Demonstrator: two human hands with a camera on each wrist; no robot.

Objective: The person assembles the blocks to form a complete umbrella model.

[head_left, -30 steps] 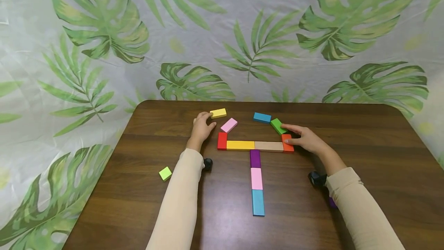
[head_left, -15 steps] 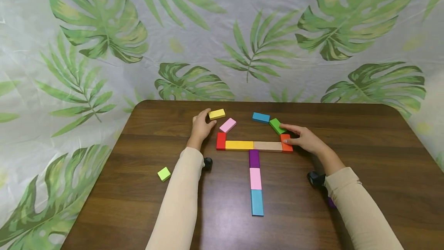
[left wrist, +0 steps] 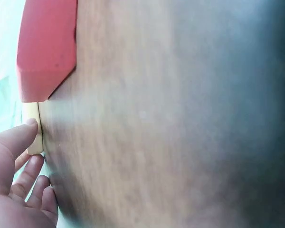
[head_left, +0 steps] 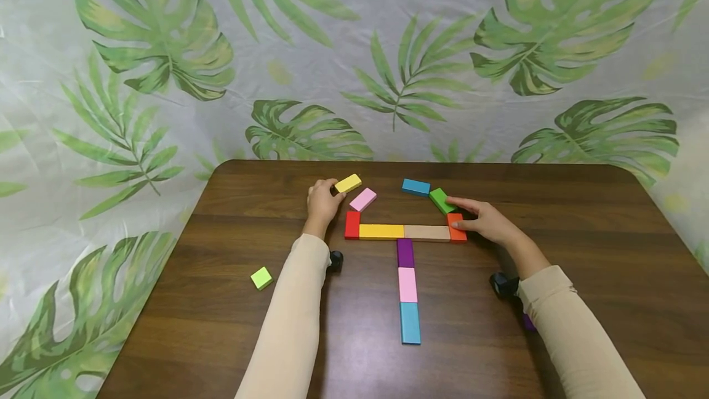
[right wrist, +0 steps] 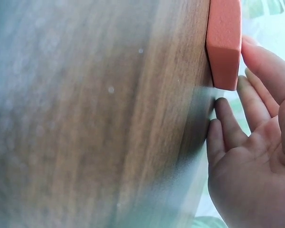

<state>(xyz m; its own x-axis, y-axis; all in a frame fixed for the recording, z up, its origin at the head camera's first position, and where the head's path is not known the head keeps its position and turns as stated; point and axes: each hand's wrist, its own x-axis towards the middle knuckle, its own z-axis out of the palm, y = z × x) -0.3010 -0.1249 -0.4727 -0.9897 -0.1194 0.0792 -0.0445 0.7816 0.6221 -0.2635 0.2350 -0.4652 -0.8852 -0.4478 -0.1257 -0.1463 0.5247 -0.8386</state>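
Small yellow block [head_left: 348,183] sits tilted at the far left of the table [head_left: 554,233], left hand [head_left: 323,202] pinching its near end with curled fingertips. Orange block [head_left: 456,228] caps the right end of the flat row: red [head_left: 352,225], long yellow [head_left: 381,231], tan [head_left: 426,233]. Right hand [head_left: 486,221] rests relaxed, fingers extended against the orange block. Green block [head_left: 442,200] lies just beyond it.
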